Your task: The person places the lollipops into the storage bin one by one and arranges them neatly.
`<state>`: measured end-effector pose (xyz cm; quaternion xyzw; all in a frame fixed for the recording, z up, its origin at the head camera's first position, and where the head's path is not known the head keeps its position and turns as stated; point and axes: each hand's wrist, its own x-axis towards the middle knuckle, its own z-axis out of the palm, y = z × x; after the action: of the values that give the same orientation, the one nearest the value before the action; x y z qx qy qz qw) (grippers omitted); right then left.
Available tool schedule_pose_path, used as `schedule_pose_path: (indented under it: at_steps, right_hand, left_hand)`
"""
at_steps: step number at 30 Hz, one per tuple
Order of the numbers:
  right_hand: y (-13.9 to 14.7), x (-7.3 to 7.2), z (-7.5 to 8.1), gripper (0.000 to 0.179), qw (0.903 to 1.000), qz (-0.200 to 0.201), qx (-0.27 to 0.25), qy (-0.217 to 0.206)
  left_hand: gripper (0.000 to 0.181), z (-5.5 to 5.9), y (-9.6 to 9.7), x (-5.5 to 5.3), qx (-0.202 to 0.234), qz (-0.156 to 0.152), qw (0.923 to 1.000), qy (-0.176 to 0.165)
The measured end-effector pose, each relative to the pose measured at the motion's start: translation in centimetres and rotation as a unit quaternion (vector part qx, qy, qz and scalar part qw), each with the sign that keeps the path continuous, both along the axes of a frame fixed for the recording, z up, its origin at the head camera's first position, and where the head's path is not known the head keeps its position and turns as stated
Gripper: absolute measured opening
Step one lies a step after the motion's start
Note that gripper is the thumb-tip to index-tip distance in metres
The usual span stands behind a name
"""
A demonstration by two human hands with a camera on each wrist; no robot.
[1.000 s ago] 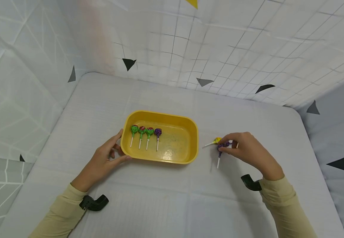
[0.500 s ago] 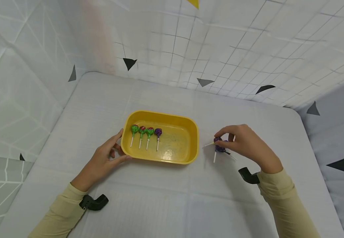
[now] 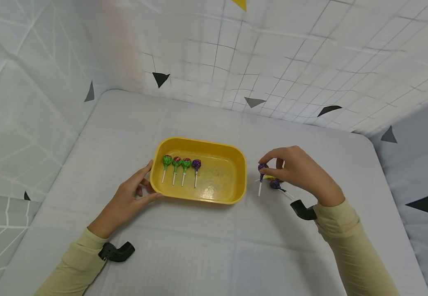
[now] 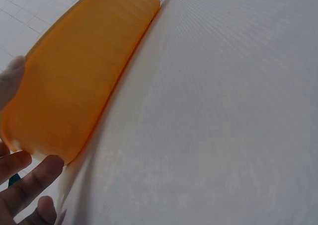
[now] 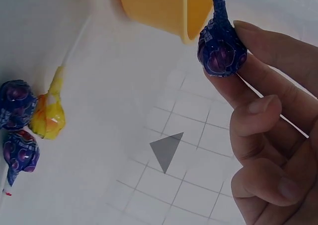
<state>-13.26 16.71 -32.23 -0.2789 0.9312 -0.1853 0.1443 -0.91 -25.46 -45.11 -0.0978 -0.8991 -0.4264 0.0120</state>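
Observation:
My right hand (image 3: 297,170) pinches a purple-wrapped lollipop (image 5: 222,53) by its candy head between thumb and fingers, with the white stick hanging down in the head view. It is held just right of a yellow plastic tray (image 3: 221,200). Inside the tray, at the left, three green lollipops (image 3: 186,163) and a purple lollipop (image 3: 196,164) lie in a row, sticks toward me. My left hand (image 3: 129,199) grips the tray's left end, thumb at the near corner and fingers against the side wall (image 4: 74,81).
Below the right hand, a yellow lollipop (image 5: 48,118) and two purple lollipops (image 5: 17,105) lie close together on the white-covered table (image 3: 206,255). Upright white sheeting (image 3: 206,53) with dark triangles surrounds the table's back and sides.
My right hand has drawn a purple lollipop away from the small pile, moving it left and away from me toward the tray. My left hand and the tray have stayed put.

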Motion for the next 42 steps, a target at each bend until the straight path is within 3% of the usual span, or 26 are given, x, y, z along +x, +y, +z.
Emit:
schedule_pose_path:
  at_steps: [11, 42]
  right_hand:
    - [-1.9, -0.8, 0.2, 0.018, 0.9997, 0.023, 0.001, 0.007]
    - [-7.3, -2.4, -0.3, 0.015, 0.9961, 0.084, -0.010, -0.024]
  left_hand:
    - [0.096, 0.0, 0.0, 0.0, 0.005, 0.002, 0.9999, -0.014]
    - [0.097, -0.1, -0.1, 0.1, 0.003, -0.005, 1.0000, 0.002]
